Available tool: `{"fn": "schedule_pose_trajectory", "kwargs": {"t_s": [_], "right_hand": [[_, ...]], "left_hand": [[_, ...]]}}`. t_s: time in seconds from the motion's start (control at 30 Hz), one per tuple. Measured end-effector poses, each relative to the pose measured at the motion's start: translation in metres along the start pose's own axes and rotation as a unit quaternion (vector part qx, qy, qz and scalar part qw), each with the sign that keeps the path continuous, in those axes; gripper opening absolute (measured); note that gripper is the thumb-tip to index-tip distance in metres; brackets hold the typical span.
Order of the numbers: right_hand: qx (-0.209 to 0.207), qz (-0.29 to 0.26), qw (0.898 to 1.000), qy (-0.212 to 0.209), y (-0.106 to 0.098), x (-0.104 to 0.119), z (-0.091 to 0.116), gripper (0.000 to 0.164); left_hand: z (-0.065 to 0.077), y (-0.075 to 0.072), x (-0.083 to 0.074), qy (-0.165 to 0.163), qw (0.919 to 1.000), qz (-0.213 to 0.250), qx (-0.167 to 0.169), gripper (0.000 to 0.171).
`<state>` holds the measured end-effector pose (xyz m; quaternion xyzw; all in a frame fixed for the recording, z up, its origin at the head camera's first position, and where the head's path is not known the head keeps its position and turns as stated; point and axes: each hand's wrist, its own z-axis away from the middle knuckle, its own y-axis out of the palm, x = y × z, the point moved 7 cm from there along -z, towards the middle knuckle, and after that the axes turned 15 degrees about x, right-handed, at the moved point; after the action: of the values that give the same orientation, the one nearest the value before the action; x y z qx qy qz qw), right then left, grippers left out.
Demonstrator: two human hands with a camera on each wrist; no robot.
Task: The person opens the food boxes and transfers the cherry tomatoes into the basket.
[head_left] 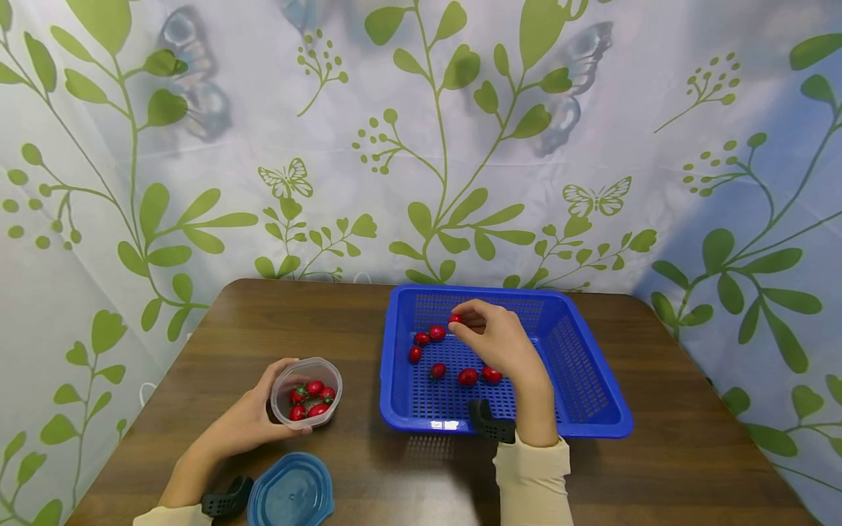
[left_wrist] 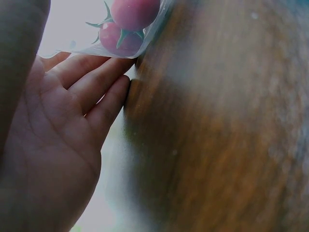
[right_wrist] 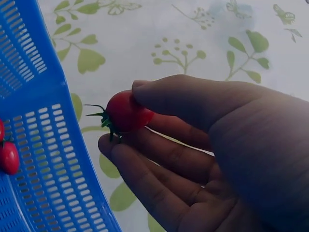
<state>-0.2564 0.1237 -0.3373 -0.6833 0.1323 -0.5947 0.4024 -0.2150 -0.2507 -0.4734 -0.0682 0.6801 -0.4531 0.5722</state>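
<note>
Red tomato (right_wrist: 126,112), green-stemmed, pinched in right hand (head_left: 496,340), seemingly above basket (head_left: 389,365); clear tub (head_left: 316,366) in left hand (head_left: 245,424), tomatoes (head_left: 319,410) inside.

Lid (head_left: 291,491) before tub (head_left: 314,369), basket (head_left: 575,358) (to right)

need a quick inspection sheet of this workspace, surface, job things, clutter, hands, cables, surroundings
surface: brown wood-grain table
job things: blue basket with several red tomatoes in it; clear container with more tomatoes inside; blue lid off, on the table
clutter: nothing seen
hands: left hand grips the container; right hand pinches a single tomato between thumb and fingers
cables: thin white loop at the table's left edge, too small to identify
surroundings: cloth backdrop with green leaves and butterflies
</note>
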Motion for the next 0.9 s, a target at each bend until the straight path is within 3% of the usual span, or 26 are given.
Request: {"fn": "schedule_pose_trajectory", "kwargs": {"t_s": [0.3,0.9], "right_hand": [[-0.006,0.009,1.0,0.028,-0.007,-0.014,0.005,0.026],[-0.001,0.011,0.999,0.05,-0.01,-0.017,0.008,0.03]], "left_hand": [[0.0,0.0,-0.001,0.004,1.0,0.006,-0.002,0.107],[0.0,-0.001,-0.002,0.004,1.0,0.003,-0.003,0.107]]}}
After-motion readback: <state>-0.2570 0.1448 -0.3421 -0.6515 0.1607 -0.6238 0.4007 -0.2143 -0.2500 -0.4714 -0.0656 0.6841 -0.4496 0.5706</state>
